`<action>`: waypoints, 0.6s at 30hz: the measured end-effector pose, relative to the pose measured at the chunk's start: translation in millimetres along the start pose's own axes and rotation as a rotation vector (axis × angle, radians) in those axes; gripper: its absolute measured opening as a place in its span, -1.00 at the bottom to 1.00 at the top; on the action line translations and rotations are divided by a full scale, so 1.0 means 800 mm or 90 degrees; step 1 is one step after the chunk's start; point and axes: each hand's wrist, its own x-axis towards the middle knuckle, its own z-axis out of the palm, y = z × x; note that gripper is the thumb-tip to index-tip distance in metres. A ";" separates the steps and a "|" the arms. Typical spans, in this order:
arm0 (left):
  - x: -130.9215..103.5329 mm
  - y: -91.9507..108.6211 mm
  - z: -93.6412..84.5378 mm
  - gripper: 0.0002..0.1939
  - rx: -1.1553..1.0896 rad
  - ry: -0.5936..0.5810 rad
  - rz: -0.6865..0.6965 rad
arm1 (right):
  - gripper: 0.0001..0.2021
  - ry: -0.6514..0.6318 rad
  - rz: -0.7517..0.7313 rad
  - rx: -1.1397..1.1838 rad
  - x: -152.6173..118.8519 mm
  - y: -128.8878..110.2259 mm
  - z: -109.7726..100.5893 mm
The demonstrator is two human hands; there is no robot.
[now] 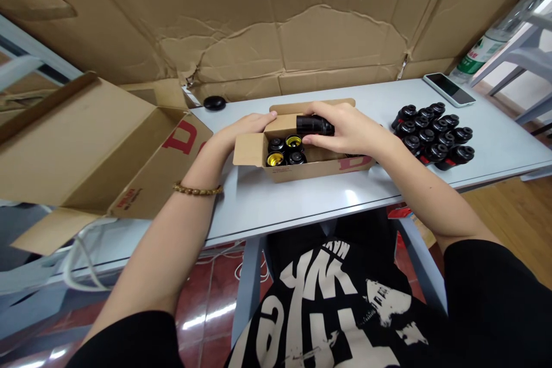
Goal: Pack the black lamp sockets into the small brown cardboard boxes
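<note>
A small open cardboard box (pixel 310 171) lies on the light table in front of me. Several black cylinders, two showing yellow inside, stand upright in its left end. My right hand (pixel 340 126) grips a black cylinder (pixel 314 125), held sideways over the box. My left hand (pixel 248 126) rests against the box's back left corner, its fingers stretched out and holding nothing. To the right, a group of black cylinders with some red parts (pixel 431 133) stands on the table.
A large open cardboard box (pixel 142 167) sits at the left. Behind the table rises a cardboard sheet (pixel 280 23). A black round object (pixel 214 103) lies at the back, and a phone (pixel 449 89) and plastic bottle (pixel 480 56) are at the back right.
</note>
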 end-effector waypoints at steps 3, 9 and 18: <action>0.001 -0.001 -0.002 -0.14 0.039 -0.030 0.004 | -0.67 -0.013 0.012 -0.002 0.000 -0.001 0.000; -0.001 0.003 -0.005 -0.12 0.028 -0.058 -0.016 | -0.78 0.004 0.052 -0.027 0.001 -0.006 -0.003; 0.002 -0.001 -0.004 -0.14 0.026 -0.049 -0.019 | -0.57 0.014 0.002 0.007 0.000 0.003 0.003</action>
